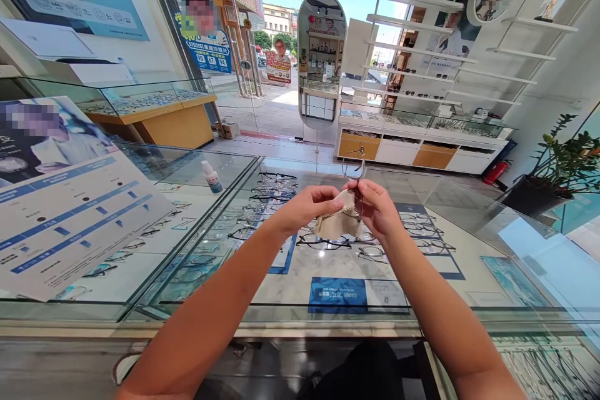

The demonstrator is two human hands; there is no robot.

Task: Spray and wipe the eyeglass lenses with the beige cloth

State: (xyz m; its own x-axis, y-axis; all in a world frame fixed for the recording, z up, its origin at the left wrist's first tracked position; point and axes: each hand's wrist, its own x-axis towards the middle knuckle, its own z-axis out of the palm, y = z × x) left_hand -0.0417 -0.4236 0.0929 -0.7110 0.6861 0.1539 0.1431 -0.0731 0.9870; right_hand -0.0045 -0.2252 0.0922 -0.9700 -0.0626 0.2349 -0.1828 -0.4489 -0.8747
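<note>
At frame centre, above the glass worktop (462, 203), my left hand (307, 206) is pinching a beige cloth (334, 224) against the glasses (354, 165) while my right hand (377, 211) is gripping their frame, mid-wipe, which I judge is calling for light, even pressure.

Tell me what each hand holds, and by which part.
The left hand pinches a beige cloth by its upper edge. The right hand grips the glasses at the lower lens, leaving the upper lens free.
</note>
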